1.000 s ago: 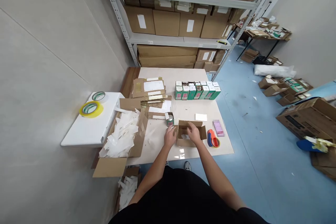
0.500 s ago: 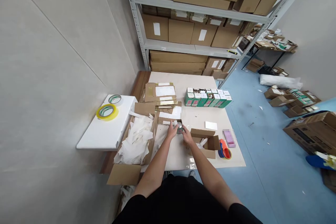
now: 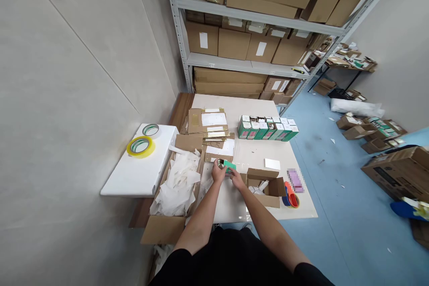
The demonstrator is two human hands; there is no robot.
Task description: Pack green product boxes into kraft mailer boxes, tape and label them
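Both my hands meet over a small green product box (image 3: pixel 229 166) lying on its side on the white table (image 3: pixel 254 152). My left hand (image 3: pixel 217 173) grips its open end and my right hand (image 3: pixel 235 178) holds its other end, fingers curled. Just right of my hands stands a small open cardboard box (image 3: pixel 264 181) with white paper inside. A row of several upright green boxes (image 3: pixel 266 127) stands further back on the table.
A large open carton of white packing paper (image 3: pixel 177 183) sits at the left. Flattened cardboard blanks (image 3: pixel 208 120) lie behind it. A tape dispenser (image 3: pixel 290 194) and a white card (image 3: pixel 272 163) lie at the right. Tape rolls (image 3: pixel 140 146) rest on a white side table. Shelves of cartons (image 3: pixel 241 40) stand behind.
My hands left the small open cardboard box, reached left to the green product box and tipped it onto its side between them. The camera view shifted a little.
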